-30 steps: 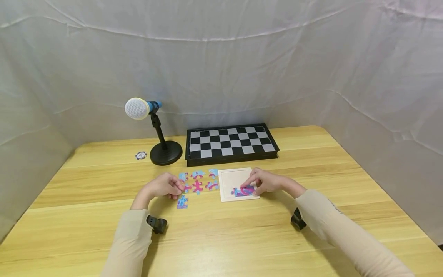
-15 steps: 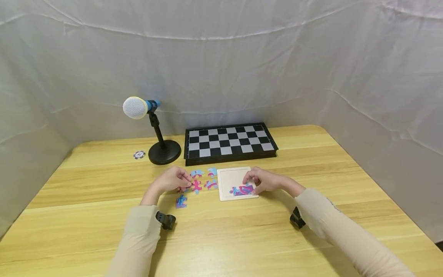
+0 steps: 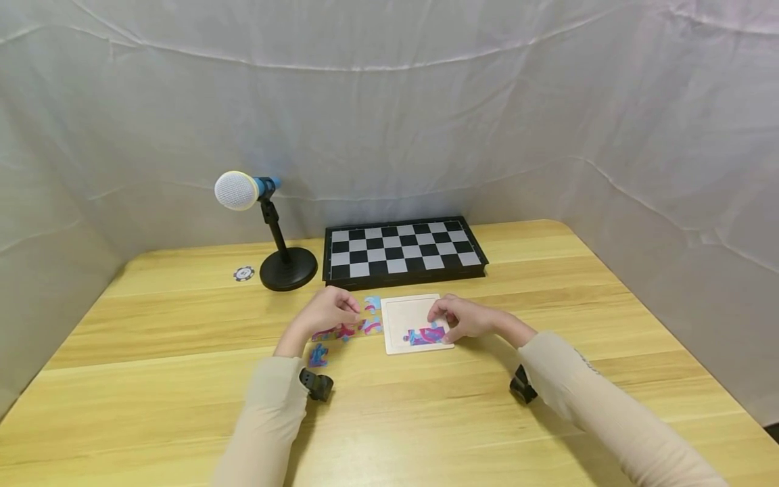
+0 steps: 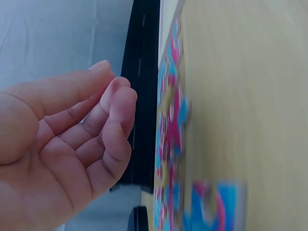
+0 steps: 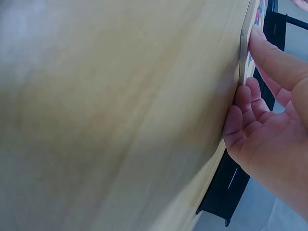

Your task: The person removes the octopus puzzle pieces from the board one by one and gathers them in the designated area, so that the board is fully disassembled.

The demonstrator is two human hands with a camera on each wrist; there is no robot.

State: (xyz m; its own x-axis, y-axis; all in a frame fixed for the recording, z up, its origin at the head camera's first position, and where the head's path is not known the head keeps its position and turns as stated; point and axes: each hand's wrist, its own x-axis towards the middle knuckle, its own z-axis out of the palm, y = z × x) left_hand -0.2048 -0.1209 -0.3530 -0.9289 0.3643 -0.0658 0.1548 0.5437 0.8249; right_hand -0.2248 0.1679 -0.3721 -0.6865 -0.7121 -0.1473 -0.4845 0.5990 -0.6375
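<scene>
My left hand (image 3: 328,312) hovers over the loose jigsaw puzzle pieces (image 3: 369,326), its fingers loosely bent. In the left wrist view, thumb and fingertips come close together with nothing visible between them. The hand hides some pieces in the head view; one blue and purple piece (image 3: 318,355) lies nearer the front. To the right is a pale square puzzle tray (image 3: 398,350) with joined purple and blue pieces (image 3: 425,336) along its front part. My right hand (image 3: 468,319) grips the tray's right side, thumb on the rim and index finger bent over the pieces, other fingers curled at the edge.
A black-framed checkered board (image 3: 404,253) lies behind the tray. At the back left stands a toy microphone (image 3: 237,191) on a round black base (image 3: 289,269), with a poker chip (image 3: 244,273) beside it. Pale cloth (image 3: 389,135) hangs behind the wooden table (image 3: 402,419).
My left hand has moved right and slightly away across the loose pieces, uncovering some and covering others. The right index finger has drawn back and bent; that hand otherwise stays at the tray.
</scene>
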